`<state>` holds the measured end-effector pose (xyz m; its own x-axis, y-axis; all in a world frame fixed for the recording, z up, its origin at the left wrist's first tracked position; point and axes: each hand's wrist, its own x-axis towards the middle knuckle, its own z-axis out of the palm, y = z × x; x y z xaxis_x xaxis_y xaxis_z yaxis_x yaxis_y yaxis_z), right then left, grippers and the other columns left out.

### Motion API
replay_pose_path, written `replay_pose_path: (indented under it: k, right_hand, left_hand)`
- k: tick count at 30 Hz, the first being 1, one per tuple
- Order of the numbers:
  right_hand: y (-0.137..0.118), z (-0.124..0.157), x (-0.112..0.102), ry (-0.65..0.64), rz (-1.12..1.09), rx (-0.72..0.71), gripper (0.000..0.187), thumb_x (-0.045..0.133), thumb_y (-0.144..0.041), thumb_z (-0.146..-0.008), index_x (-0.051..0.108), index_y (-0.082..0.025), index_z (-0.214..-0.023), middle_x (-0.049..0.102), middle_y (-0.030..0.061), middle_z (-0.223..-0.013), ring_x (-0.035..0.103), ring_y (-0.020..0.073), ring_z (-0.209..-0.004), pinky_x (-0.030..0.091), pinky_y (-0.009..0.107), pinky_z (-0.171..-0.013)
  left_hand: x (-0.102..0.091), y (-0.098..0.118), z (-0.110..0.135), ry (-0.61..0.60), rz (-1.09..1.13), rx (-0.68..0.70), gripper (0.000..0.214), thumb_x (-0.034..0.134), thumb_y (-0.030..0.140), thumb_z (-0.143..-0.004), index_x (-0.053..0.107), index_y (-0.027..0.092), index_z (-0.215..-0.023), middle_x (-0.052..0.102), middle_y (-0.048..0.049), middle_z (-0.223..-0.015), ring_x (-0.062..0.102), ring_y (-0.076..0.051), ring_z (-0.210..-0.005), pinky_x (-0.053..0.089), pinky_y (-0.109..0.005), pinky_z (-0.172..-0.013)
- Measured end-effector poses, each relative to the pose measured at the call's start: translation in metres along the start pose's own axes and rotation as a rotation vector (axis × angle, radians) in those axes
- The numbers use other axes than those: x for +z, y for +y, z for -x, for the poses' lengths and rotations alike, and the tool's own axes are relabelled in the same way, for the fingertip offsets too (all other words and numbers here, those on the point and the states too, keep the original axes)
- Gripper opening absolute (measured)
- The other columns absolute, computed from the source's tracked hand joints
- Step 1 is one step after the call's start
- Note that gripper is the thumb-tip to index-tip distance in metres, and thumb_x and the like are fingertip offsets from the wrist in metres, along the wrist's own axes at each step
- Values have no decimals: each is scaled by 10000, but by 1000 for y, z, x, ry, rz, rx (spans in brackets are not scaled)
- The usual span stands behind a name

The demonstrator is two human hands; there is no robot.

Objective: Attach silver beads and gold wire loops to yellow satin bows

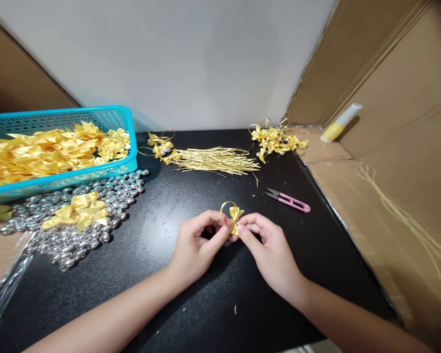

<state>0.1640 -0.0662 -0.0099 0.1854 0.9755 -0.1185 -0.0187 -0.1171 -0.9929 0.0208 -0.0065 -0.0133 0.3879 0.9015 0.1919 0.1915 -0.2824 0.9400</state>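
Observation:
Between my two hands, above the black tabletop, is a yellow ribbon bow (234, 213) with a loop of gold cord (221, 208) standing up beside it. My left hand (202, 238) pinches the bow and cord from the left, thumb and forefinger pressed together. From the right, the thumb and fingers of my right hand (270, 240) close on the bow's lower right side. The fingertips hide part of the bow's centre. A pair of pink thread snips (288, 200) lies to the right, beyond my right hand.
A blue basket (132, 142) of yellow bows stands at left, with silver beads (69, 250) and loose bows (81, 211) before it. Gold cord lengths (218, 160) lie at the back between finished-looking bow clusters (163, 147) (275, 138). Cardboard and a thread spool (340, 123) are right.

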Motion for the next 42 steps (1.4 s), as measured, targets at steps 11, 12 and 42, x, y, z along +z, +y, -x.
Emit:
replay_pose_path:
  k: [11,12,42]
  right_hand:
    - [-8,-6,-20,142,435,-570,97,734,-112,-760,705,-203,-743,634,16,-798,583,148,-779,464,292,-729]
    - [-8,-6,-21,136,453,-590,97,741,-111,-755,706,-200,-740,632,17,-788,579,148,-773,462,293,-723]
    - [-20,-7,-31,-22,718,-510,132,634,-212,-844,737,-259,-911,605,66,-1026,534,242,-1002,418,449,-896]
  left_hand:
    - [-7,-1,-7,-76,404,-275,121,701,220,-782,613,154,-732,617,37,-629,523,-59,-548,423,-159,-556]
    - [-7,-1,-7,-83,427,-285,123,702,222,-784,611,156,-735,616,41,-621,520,-54,-541,421,-154,-553]
    - [-6,-4,-1,-293,36,118,88,636,173,-831,660,143,-753,673,-15,-668,550,-91,-555,430,-193,-560]
